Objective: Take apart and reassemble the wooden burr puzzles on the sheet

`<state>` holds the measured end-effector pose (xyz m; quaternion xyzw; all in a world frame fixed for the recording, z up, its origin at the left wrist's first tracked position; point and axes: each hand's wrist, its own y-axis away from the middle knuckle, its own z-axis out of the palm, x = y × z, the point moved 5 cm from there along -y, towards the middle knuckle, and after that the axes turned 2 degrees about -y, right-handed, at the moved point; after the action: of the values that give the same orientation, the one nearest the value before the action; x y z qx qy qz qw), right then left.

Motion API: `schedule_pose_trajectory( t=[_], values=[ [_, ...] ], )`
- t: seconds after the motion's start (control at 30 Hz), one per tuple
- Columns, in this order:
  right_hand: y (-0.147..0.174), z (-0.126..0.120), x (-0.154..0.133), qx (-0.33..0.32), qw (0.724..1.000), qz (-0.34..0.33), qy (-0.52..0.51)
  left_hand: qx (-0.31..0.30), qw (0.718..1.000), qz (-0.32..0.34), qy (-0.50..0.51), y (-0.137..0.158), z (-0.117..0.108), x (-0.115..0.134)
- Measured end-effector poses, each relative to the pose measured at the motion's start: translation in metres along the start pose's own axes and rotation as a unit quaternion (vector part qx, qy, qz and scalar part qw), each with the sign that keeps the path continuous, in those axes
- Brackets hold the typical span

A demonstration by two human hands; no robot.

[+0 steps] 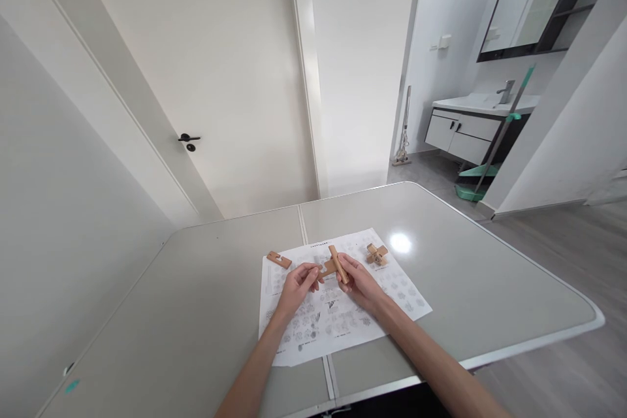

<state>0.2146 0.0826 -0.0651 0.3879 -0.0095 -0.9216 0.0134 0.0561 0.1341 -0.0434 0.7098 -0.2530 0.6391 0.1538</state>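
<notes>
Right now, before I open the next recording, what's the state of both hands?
Left hand: closed, pinching a notched wooden piece.
Right hand: closed, gripping a wooden bar across that piece.

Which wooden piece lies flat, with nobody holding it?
The flat, notched brown wooden piece at the upper left of the white printed paper. The brown wooden cross is bulky; the other pieces are held.

A flat, notched wooden piece meets a slanted wooden bar between the fingers.
</notes>
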Motion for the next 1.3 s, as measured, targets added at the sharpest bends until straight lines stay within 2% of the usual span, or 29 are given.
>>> schedule_pose_trajectory(
  t=[0.27, 0.6, 1.07, 1.3],
  values=[
    [0.0, 0.001, 0.0, 0.018, 1.0, 0.005, -0.008, -0.01, 1.0, 0.002, -0.004, 0.0, 0.002, 0.002],
    [0.001, 0.003, -0.007, 0.033, 0.999, -0.022, -0.015, -0.02, 1.0, 0.01, -0.003, 0.0, 0.006, 0.004],
    [-0.001, -0.009, -0.003, 0.04, 0.999, -0.013, -0.015, -0.018, 1.0, 0.022, -0.004, 0.001, 0.01, 0.005],
    [-0.004, -0.015, -0.009, 0.068, 0.996, -0.049, -0.005, 0.019, 1.0, 0.016, -0.003, -0.001, 0.001, 0.001]
  ],
)
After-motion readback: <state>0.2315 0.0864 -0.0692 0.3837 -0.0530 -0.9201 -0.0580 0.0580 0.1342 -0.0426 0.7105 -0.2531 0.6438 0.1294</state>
